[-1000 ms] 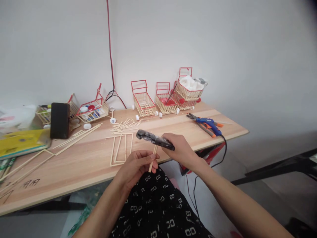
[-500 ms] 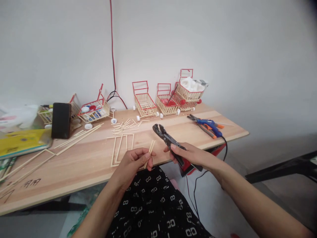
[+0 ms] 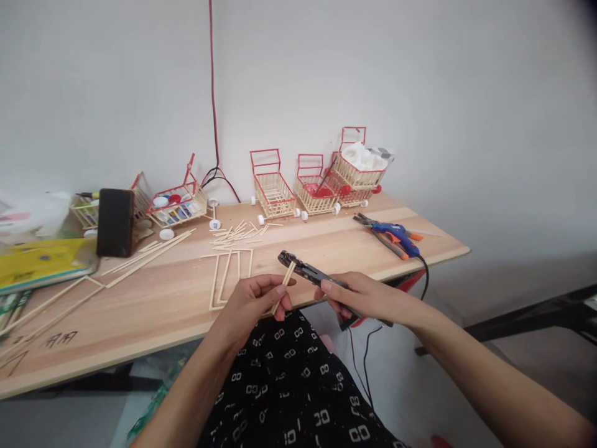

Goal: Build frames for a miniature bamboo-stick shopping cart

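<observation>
Between its thumb and fingers, my left hand (image 3: 261,297) pinches two thin wooden sticks (image 3: 288,277), tilted up over the table's front edge. My right hand (image 3: 349,292) is wrapped round the handles of dark pliers (image 3: 310,271). The pliers' jaws are at the upper ends of the sticks; whether they bite on them I cannot tell. Behind my left hand lies a flat frame of sticks (image 3: 227,274) on the wooden table (image 3: 153,298). Beyond that is a scatter of short cut sticks (image 3: 236,235).
Small stick-built carts (image 3: 274,193) with red rims stand along the wall, one holding bottle caps (image 3: 173,199). At right lie blue-and-orange tools (image 3: 394,238) with a black cable. A phone (image 3: 115,223) leans at left near a yellow packet (image 3: 44,262). Long sticks (image 3: 149,258) lie nearby.
The pliers have moved left, bringing their jaws from apart to the tips of the sticks, and their handles have come closer together. My left hand has barely moved.
</observation>
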Motion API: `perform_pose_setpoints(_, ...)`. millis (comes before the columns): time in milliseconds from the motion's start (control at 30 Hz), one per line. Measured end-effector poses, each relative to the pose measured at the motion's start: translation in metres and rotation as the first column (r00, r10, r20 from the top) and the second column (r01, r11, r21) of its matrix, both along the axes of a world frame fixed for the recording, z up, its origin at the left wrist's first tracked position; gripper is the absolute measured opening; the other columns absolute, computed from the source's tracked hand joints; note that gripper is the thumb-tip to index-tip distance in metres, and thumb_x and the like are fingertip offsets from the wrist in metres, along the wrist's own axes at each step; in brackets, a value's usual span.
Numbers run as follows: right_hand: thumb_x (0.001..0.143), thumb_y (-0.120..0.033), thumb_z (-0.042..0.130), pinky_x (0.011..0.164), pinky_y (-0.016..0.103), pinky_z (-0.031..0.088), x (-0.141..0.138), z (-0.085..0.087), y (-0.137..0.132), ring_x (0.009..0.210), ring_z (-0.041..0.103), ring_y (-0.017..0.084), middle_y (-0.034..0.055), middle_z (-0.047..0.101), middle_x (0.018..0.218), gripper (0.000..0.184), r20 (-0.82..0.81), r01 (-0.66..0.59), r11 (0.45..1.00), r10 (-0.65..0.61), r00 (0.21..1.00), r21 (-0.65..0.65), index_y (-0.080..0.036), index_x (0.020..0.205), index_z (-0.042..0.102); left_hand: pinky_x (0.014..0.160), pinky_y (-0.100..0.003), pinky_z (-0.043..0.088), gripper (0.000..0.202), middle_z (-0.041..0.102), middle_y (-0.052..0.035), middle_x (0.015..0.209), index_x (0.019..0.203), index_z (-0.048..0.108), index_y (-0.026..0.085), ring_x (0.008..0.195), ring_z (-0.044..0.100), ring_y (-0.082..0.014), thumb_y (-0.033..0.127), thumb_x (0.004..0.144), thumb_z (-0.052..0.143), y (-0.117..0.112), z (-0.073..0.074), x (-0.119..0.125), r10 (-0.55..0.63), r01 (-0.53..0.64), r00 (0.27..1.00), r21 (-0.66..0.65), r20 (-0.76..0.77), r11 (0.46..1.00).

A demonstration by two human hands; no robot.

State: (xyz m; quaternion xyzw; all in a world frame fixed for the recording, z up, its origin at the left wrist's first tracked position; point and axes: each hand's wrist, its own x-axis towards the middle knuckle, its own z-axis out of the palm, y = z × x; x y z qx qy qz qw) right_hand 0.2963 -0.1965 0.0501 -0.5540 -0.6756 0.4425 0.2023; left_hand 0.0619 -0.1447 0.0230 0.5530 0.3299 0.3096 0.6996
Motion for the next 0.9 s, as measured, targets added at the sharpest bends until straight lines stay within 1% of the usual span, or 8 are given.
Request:
perform_pose_setpoints(133,0.091,-0.062,0.039,0.052,0.024,0.039,-0.0021,0.0023,-0.0010,0.056,0.051,0.012,0.0022,0.058,0.063,0.053,0.063,0.004,0.998,-0.008,0.998,0.059,-0.017,0.086,0.067,0.052,-0.023,0.038,0.033,0.066,-0.0026,0.068,0.102,0.068,0.012,0.050,0.052,-0.0084,0.032,0.076,0.071,-0.0002,0.0015,-0.0012,-0.024,0.025,0.999,-0.055,0.022,0.998)
perform_pose_setpoints(333,0.090,-0.064,0.039,0.048,0.023,0.038,0.0010,-0.0004,0.0002,0.053,0.052,0.012,0.0019,0.059,0.064,0.055,0.015,-0.002,1.000,0.002,1.000,-0.009,-0.017,0.090,0.066,0.051,-0.023,0.036,0.041,0.066,-0.0023,0.067,0.107,0.067,0.013,0.048,0.051,-0.0079,0.034,0.072,0.075,0.0000,0.0041,-0.0041,-0.045,0.051,0.998,-0.123,0.050,0.991)
perform_pose_setpoints(433,0.090,-0.064,0.040,0.047,0.023,0.037,0.0015,0.0009,0.0005,0.050,0.050,0.011,0.0008,0.058,0.061,0.054,0.019,-0.012,1.000,0.012,1.000,0.006,-0.017,0.088,0.067,0.050,-0.023,0.035,0.040,0.066,-0.0022,0.066,0.105,0.069,0.014,0.048,0.050,-0.0081,0.034,0.071,0.075,0.0007,0.0054,-0.0051,-0.064,0.071,0.997,-0.140,0.052,0.988)
perform_pose_setpoints(500,0.090,-0.062,0.041,0.049,0.024,0.037,0.0008,0.0031,0.0003,0.052,0.050,0.012,0.0008,0.059,0.061,0.052,0.048,-0.025,0.999,0.023,0.999,0.038,-0.017,0.088,0.067,0.050,-0.023,0.035,0.036,0.066,-0.0023,0.066,0.101,0.070,0.014,0.048,0.050,-0.0080,0.034,0.071,0.075,0.0011,0.0061,-0.0054,-0.082,0.088,0.995,-0.146,0.051,0.985)
perform_pose_setpoints(600,0.091,-0.060,0.041,0.051,0.024,0.037,-0.0005,0.0058,-0.0005,0.054,0.050,0.012,0.0009,0.059,0.061,0.050,0.102,-0.034,0.994,0.024,0.994,0.102,-0.017,0.085,0.067,0.050,-0.023,0.035,0.030,0.066,-0.0023,0.066,0.096,0.072,0.015,0.048,0.050,-0.0077,0.033,0.073,0.073,0.0017,0.0061,-0.0054,-0.100,0.106,0.994,-0.142,0.049,0.984)
perform_pose_setpoints(667,0.092,-0.058,0.040,0.052,0.025,0.035,-0.0011,0.0066,-0.0010,0.054,0.049,0.012,0.0011,0.059,0.061,0.049,0.128,-0.036,0.991,0.019,0.992,0.130,-0.017,0.083,0.066,0.050,-0.023,0.034,0.030,0.065,-0.0019,0.065,0.098,0.072,0.015,0.047,0.050,-0.0074,0.032,0.074,0.072,0.0022,0.0054,-0.0051,-0.103,0.108,0.994,-0.130,0.045,0.986)
perform_pose_setpoints(767,0.093,-0.057,0.040,0.052,0.025,0.034,-0.0013,0.0071,-0.0013,0.054,0.049,0.012,0.0012,0.059,0.061,0.049,0.163,-0.046,0.989,0.022,0.986,0.140,-0.018,0.081,0.065,0.050,-0.022,0.033,0.032,0.065,-0.0017,0.064,0.103,0.072,0.015,0.047,0.050,-0.0072,0.032,0.075,0.070,0.0030,0.0047,-0.0049,-0.103,0.105,0.994,-0.088,0.019,0.991)
perform_pose_setpoints(900,0.093,-0.057,0.038,0.053,0.027,0.034,-0.0004,0.0086,-0.0009,0.057,0.049,0.013,0.0017,0.059,0.064,0.048,0.193,-0.058,0.987,0.028,0.981,0.149,-0.018,0.080,0.063,0.050,-0.022,0.032,0.032,0.064,-0.0019,0.063,0.102,0.072,0.014,0.047,0.050,-0.0077,0.032,0.076,0.069,0.0047,0.0058,-0.0057,-0.107,0.105,0.994,-0.040,-0.035,0.994)
